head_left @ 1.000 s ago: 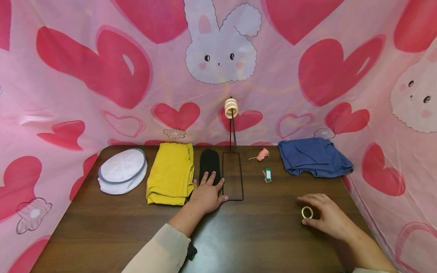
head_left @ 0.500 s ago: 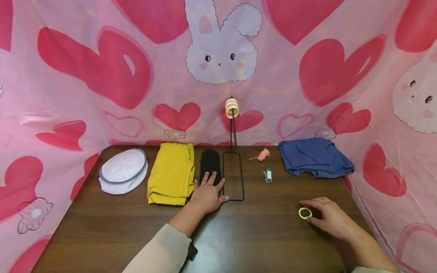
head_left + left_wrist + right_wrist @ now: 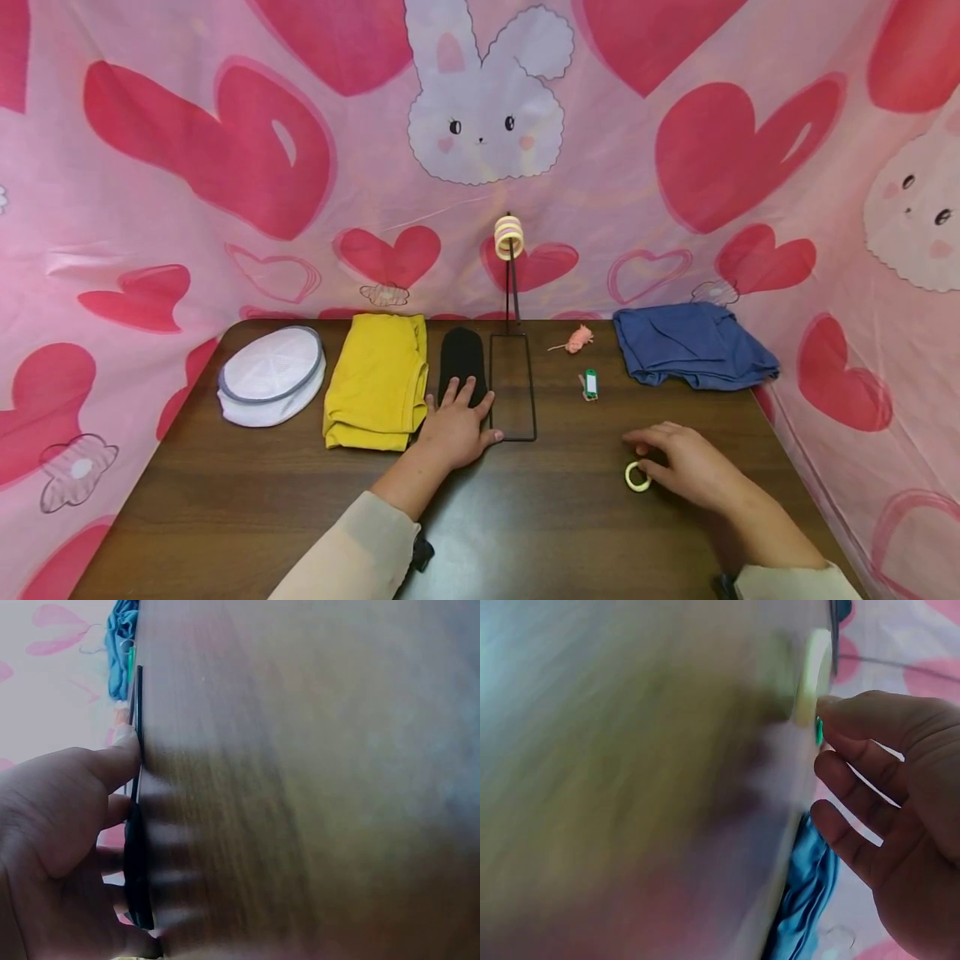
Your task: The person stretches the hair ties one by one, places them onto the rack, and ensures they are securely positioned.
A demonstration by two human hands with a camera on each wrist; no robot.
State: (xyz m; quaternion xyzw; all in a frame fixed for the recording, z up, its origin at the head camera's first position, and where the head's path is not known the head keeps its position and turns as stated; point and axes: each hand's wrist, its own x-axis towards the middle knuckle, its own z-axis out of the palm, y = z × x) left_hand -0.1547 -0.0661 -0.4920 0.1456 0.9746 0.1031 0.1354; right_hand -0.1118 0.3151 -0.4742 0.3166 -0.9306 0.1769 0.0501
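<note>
My right hand (image 3: pixel 686 467) pinches a pale yellow ring (image 3: pixel 632 481) between thumb and fingertips, close over the table at the right. In the right wrist view the ring (image 3: pixel 814 679) is at the thumb tip, the other fingers curving loosely below it. My left hand (image 3: pixel 453 431) lies spread with its fingers on a flat black round-ended piece (image 3: pixel 462 354), and its thumb rests at the base of a black wire stand (image 3: pixel 532 387). Several yellow and pink rings (image 3: pixel 508 237) hang together on the stand's upper arm. The left wrist view shows the thumb on the wire frame (image 3: pixel 139 697).
Left of the stand lie a folded yellow cloth (image 3: pixel 375 383) and a round white mesh bag (image 3: pixel 270 375). To its right are a small pink yarn bundle (image 3: pixel 578 339), a green key tag (image 3: pixel 591 383) and a folded blue cloth (image 3: pixel 690 346). A pink heart-patterned curtain (image 3: pixel 607 167) borders the table.
My right hand has moved left across the table with the ring, which has turned between the fingertips. The left hand has kept its place on the black piece and the stand's base.
</note>
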